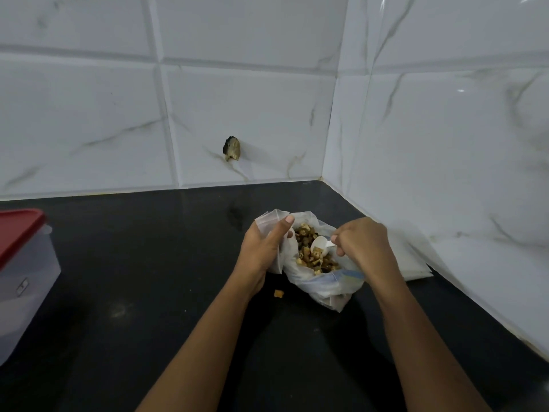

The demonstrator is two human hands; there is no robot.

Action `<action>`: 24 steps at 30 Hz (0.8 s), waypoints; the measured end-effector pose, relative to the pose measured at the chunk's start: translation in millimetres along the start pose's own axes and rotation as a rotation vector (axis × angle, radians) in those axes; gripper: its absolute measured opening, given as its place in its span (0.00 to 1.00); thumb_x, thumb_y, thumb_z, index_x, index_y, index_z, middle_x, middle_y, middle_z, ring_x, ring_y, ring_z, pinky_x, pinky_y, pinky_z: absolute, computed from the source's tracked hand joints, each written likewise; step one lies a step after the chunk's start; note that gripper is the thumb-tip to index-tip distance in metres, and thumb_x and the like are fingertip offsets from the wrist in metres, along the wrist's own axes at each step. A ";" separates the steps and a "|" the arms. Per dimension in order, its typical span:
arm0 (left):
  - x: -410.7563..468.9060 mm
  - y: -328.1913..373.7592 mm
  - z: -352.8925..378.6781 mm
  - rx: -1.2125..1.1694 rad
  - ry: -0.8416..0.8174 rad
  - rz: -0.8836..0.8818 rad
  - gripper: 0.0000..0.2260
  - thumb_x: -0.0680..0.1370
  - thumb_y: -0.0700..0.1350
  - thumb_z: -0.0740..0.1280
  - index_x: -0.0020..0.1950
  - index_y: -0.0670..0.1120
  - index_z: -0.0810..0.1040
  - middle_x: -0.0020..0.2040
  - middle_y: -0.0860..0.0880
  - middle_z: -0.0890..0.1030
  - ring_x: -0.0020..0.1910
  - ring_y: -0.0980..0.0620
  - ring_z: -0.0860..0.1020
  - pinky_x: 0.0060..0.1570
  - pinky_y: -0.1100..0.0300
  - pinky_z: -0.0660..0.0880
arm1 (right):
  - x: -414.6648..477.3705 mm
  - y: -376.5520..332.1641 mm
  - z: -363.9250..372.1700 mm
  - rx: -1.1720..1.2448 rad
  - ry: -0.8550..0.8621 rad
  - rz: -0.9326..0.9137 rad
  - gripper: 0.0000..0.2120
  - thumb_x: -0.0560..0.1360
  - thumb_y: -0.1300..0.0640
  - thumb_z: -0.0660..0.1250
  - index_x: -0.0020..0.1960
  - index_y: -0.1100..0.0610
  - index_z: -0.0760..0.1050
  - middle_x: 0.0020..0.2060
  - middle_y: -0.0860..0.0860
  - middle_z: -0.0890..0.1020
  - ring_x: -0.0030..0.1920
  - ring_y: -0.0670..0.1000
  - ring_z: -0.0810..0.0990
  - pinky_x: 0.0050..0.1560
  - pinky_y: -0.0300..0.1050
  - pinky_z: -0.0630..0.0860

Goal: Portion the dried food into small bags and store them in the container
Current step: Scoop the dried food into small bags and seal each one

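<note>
The left hand [264,248] is gripping a small bag [271,217] at 9 o'clock of the big bag [326,285] on the tabletop [148,292]. The right hand [364,245] is pinching a spoon [320,242] in the dried food [312,257]. The small bag is looking thin, soft and slippery, so holding near its mouth seems best. The container [23,278] is standing far at 9 o'clock.

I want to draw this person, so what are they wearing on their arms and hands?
Nothing that shows. The left hand and right hand are bare: no gloves, rings or watch. The forearms are bare too, with no sleeves or bracelets down to the picture's bottom edge.
</note>
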State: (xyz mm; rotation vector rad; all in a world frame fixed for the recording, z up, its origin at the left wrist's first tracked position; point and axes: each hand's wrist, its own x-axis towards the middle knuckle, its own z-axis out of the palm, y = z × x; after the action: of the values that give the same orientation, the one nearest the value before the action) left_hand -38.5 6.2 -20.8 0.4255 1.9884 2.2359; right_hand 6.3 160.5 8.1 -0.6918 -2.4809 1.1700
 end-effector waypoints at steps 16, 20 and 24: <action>2.7 0.4 2.9 -0.003 -0.038 -0.042 0.14 0.72 0.54 0.71 0.51 0.46 0.80 0.49 0.44 0.84 0.51 0.48 0.82 0.57 0.46 0.77 | 2.7 7.7 -3.1 0.491 -0.178 0.331 0.08 0.74 0.67 0.63 0.36 0.65 0.73 0.25 0.54 0.73 0.15 0.42 0.59 0.14 0.32 0.54; 3.2 1.1 -2.3 0.090 -0.091 -0.064 0.23 0.69 0.55 0.74 0.60 0.47 0.75 0.54 0.48 0.82 0.53 0.51 0.81 0.57 0.49 0.77 | 1.2 8.0 -8.0 0.581 -0.162 0.311 0.09 0.75 0.68 0.61 0.37 0.64 0.74 0.26 0.55 0.73 0.14 0.43 0.59 0.14 0.31 0.54; 2.6 6.2 -4.5 0.346 -0.113 0.021 0.28 0.70 0.54 0.72 0.66 0.46 0.69 0.60 0.50 0.77 0.57 0.53 0.76 0.54 0.60 0.74 | -2.2 5.8 -13.1 0.583 -0.152 0.245 0.09 0.76 0.68 0.59 0.39 0.62 0.75 0.28 0.54 0.72 0.14 0.43 0.60 0.15 0.30 0.54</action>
State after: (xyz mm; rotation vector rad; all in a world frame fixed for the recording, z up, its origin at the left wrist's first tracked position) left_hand -41.6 1.8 -14.8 0.5950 2.3199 1.8297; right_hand 16.0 170.8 11.5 -0.7615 -2.0257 1.9835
